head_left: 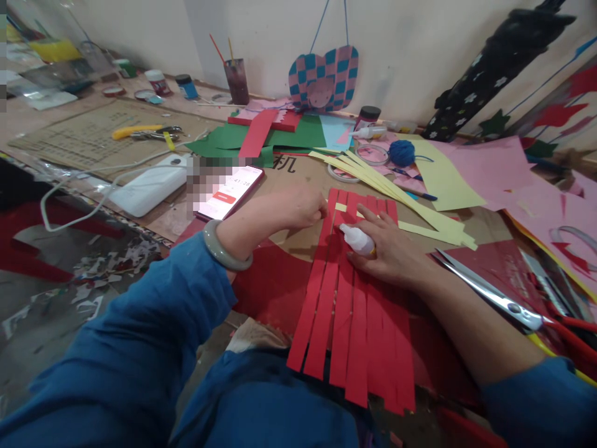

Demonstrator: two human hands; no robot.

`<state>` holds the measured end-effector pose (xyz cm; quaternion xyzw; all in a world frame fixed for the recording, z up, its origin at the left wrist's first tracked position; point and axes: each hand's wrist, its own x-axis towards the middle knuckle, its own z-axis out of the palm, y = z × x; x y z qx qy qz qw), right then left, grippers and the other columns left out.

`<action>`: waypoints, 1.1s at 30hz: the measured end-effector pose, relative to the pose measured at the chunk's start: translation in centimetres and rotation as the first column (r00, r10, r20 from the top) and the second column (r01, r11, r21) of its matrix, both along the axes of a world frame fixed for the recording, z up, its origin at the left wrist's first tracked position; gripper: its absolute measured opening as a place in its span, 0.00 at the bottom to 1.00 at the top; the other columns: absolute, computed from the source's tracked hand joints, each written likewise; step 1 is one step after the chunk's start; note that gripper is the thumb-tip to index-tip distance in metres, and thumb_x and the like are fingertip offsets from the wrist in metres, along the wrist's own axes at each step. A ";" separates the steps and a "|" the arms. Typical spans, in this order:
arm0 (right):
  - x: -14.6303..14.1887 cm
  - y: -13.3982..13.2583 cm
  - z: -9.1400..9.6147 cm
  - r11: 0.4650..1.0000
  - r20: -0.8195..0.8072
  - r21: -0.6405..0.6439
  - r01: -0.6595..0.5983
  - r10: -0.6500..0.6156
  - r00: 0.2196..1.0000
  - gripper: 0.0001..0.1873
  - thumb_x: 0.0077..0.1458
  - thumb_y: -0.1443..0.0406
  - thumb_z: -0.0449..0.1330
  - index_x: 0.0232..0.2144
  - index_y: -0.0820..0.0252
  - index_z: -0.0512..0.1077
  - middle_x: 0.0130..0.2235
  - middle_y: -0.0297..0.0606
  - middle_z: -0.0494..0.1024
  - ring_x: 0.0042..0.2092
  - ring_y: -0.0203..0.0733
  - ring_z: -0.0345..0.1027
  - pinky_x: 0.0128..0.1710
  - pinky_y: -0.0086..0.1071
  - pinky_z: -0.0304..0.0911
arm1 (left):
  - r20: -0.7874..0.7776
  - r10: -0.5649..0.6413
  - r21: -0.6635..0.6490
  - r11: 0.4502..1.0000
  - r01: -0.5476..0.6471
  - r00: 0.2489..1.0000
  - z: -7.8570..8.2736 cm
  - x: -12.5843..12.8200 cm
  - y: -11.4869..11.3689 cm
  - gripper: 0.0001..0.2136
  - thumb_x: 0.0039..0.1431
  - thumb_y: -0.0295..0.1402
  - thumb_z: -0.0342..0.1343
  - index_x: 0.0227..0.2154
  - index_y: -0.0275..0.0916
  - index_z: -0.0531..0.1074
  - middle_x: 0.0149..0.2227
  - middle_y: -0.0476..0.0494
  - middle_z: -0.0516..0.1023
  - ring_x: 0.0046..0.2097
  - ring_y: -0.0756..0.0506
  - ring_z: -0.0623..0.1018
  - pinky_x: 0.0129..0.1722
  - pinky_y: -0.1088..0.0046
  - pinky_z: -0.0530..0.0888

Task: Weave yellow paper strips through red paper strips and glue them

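A sheet of red paper cut into long strips (342, 298) lies before me, its lower ends hanging past the table edge. A pale yellow paper strip (408, 229) crosses the strips near their top. My right hand (389, 246) grips a small white glue bottle (358, 241), nozzle pointing left, with its fingers resting on the red paper. At the top left edge of the strips, my left hand (303, 206) is closed with fingers curled downward. What its fingertips pinch, if anything, is hidden.
Large scissors (504, 298) lie open-bladed at right. Yellow strips (387, 186), a blue yarn ball (402, 152) and pink paper (485, 158) are beyond my hands. A lit phone (233, 190) and white power bank (149, 186) lie left. A checkered woven bag (323, 78) leans on the wall.
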<state>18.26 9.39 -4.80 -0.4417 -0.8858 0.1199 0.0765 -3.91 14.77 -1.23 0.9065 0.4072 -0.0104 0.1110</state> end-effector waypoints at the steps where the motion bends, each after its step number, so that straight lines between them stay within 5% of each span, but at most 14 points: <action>1: 0.0 0.0 -0.1 1.000 -0.004 -0.002 -0.001 0.001 1.000 0.25 0.53 0.60 0.56 0.54 0.54 0.70 0.55 0.48 0.76 0.69 0.63 0.48 0.62 0.67 0.50 | -0.014 0.005 -0.005 1.000 -0.005 1.000 0.0 0.0 -0.1 0.16 0.56 0.25 0.49 0.40 0.43 0.80 0.38 0.45 0.83 0.41 0.45 0.78 0.39 0.73 0.68; 15: 0.1 0.0 -0.2 1.000 -0.013 -0.008 0.007 -0.007 1.000 0.24 0.53 0.59 0.56 0.53 0.53 0.71 0.54 0.47 0.76 0.70 0.62 0.47 0.63 0.67 0.49 | -0.105 0.030 -0.027 0.999 -0.033 0.994 0.7 0.7 -0.7 0.19 0.58 0.24 0.46 0.44 0.40 0.80 0.45 0.42 0.81 0.43 0.44 0.79 0.39 0.72 0.68; 33: 0.0 0.0 0.1 1.000 -0.011 -0.029 -0.001 0.000 1.000 0.25 0.54 0.59 0.55 0.54 0.52 0.70 0.55 0.47 0.75 0.70 0.61 0.47 0.63 0.65 0.49 | -0.014 -0.032 -0.005 0.999 0.032 0.999 0.1 0.5 -0.4 0.16 0.56 0.25 0.47 0.38 0.41 0.80 0.38 0.44 0.83 0.40 0.46 0.78 0.41 0.72 0.69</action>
